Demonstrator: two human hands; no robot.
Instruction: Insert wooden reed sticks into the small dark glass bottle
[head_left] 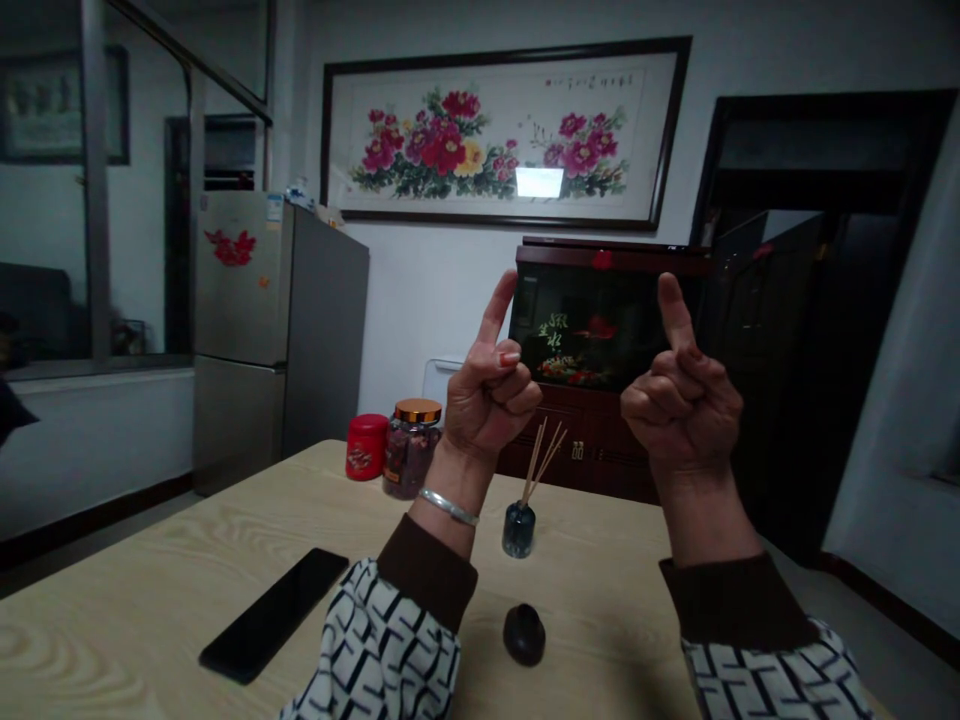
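Above the pale table (600, 570), the left hand (491, 390) and right hand (682, 410) are pointing index fingers upward, other fingers curled closed; between the forearms, a reed diffuser (519, 530) is standing beyond a dark rounded object (524, 635).

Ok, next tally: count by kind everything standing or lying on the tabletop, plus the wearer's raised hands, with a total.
Red canister: 1
Gold-lidded jar: 1
Reed diffuser: 1
Black phone: 1
Dark rounded object, identity unclear: 1
Hands, left hand and right hand: 2
Total: 7
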